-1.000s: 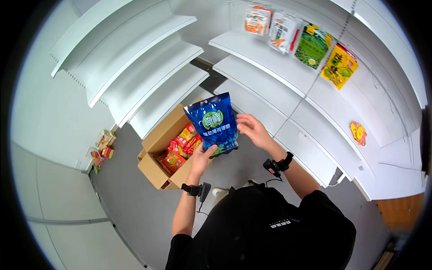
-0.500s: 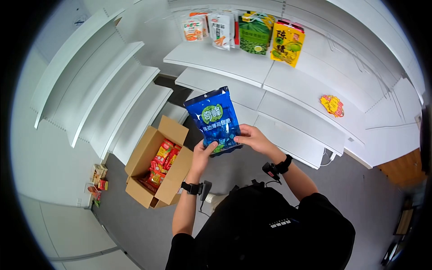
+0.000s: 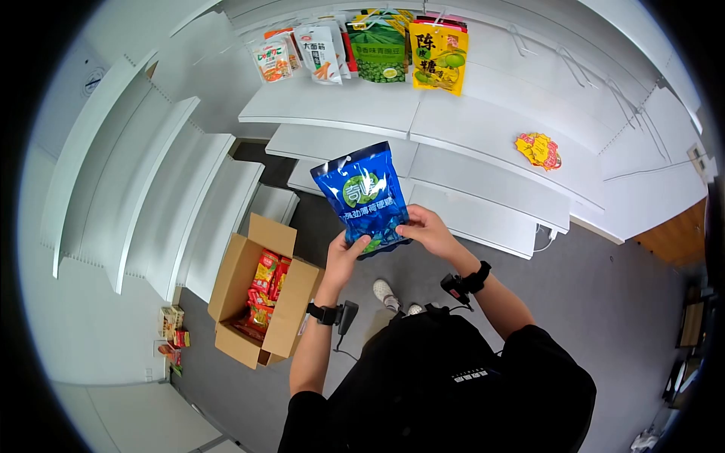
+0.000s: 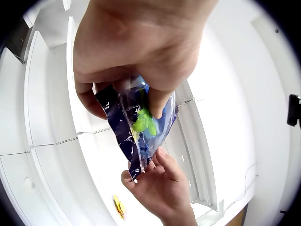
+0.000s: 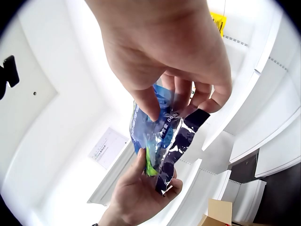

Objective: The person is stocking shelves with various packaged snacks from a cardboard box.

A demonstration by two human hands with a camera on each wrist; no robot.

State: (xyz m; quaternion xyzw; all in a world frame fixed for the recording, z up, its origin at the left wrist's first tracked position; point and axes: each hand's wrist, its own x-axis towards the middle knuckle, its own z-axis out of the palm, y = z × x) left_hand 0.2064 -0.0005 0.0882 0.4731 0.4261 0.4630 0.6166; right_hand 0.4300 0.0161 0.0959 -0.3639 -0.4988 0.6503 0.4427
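A blue candy bag [image 3: 366,185] with a green round logo is held up in front of the body by both hands. My left hand [image 3: 341,260] pinches its lower left corner, thumb on the printed front. At the lower right edge, my right hand [image 3: 429,229] grips it the same way, thumb in front and fingers behind. Seen from the left wrist, the bag [image 4: 146,125] shows its dark crimped bottom seal and a green leaf print. The right wrist view has the bag's clear lower part [image 5: 162,127] between both hands.
An open cardboard box [image 3: 291,313] with red snack packets [image 3: 264,283] stands on the floor at left. Hanging snack bags [image 3: 377,49] line the upper back shelf, with bare wire hooks [image 3: 578,68] to their right. A yellow-red cutout [image 3: 538,151] lies on a shelf [image 3: 483,124].
The right hand came in from beside the bag and took hold of its lower right edge. The head view turned, so the hanging bags and box shifted left in it.
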